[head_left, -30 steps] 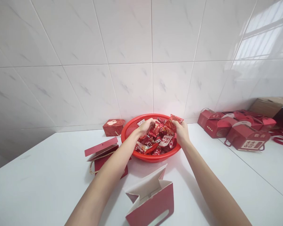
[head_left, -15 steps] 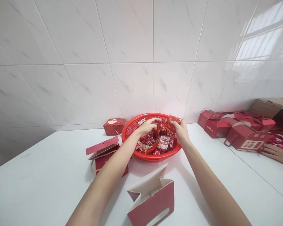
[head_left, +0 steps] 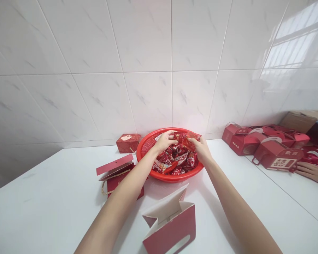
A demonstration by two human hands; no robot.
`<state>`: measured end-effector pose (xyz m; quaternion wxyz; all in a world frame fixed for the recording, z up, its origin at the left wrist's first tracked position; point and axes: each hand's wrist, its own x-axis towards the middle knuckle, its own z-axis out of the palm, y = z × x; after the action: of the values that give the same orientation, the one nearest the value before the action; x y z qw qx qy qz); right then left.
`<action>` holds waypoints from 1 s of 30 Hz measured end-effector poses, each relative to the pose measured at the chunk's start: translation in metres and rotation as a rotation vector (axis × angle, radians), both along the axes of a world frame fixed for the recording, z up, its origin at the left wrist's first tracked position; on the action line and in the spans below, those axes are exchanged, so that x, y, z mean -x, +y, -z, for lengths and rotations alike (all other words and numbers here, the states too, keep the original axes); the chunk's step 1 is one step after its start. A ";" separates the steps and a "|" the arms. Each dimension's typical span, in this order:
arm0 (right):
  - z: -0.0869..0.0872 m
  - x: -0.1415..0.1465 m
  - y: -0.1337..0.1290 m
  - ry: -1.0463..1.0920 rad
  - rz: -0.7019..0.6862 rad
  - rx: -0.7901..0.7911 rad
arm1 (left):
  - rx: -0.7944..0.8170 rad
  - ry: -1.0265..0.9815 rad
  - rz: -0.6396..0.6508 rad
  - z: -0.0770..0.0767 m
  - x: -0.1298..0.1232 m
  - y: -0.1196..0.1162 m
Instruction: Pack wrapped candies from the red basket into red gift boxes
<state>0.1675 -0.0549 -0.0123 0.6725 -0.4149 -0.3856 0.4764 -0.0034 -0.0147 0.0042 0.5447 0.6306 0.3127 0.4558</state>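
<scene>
A red plastic basket holds many small red wrapped packets. Over its left half, my left hand has its fingers closed on a dark red packet. My right hand, above the basket's right side, grips a shiny red packet between thumb and fingers. The two packets are close together between my hands. In front of the basket stands a red paper box with its top open, showing a white inside.
Left of the basket lie an open red box with a rope handle and a closed red box near the wall. Several red handled boxes stand at the right, beside another person's hand and a cardboard box.
My left hand now has a packet in its fingers. My right hand has shifted slightly left with its red packet. The white-labelled packet in the basket is no longer visible as before.
</scene>
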 end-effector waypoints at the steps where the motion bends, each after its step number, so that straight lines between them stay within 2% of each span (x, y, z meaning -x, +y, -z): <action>1: 0.000 0.000 0.000 0.009 -0.028 0.005 | -0.034 0.007 -0.007 0.000 0.000 0.000; 4: -0.004 0.000 -0.003 0.036 -0.127 0.029 | -0.151 0.039 -0.042 0.000 -0.001 -0.001; 9: -0.011 0.002 -0.010 0.025 -0.326 0.028 | -0.379 0.198 -0.201 -0.002 0.000 -0.004; 12: -0.008 0.002 -0.011 0.002 -0.364 -0.009 | -0.435 0.288 -0.183 -0.003 0.000 -0.006; 17: 0.002 0.002 -0.004 -0.016 -0.242 -0.034 | -0.343 0.246 -0.203 -0.001 -0.002 -0.006; 21: 0.002 0.003 -0.004 -0.070 -0.244 -0.042 | -0.285 0.142 -0.209 0.000 -0.002 -0.006; 26: -0.005 0.003 -0.012 -0.137 -0.255 -0.019 | -0.296 0.122 -0.230 0.001 -0.002 -0.005; 28: -0.009 0.004 -0.014 -0.126 -0.277 -0.058 | -0.301 0.126 -0.251 0.002 -0.001 -0.006; 30: -0.012 0.005 -0.016 -0.122 -0.307 -0.105 | -0.264 0.139 -0.215 0.001 -0.001 -0.008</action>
<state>0.1623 -0.0711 -0.0006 0.5878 -0.3436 -0.5091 0.5266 -0.0022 -0.0225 0.0031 0.3824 0.6895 0.3529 0.5038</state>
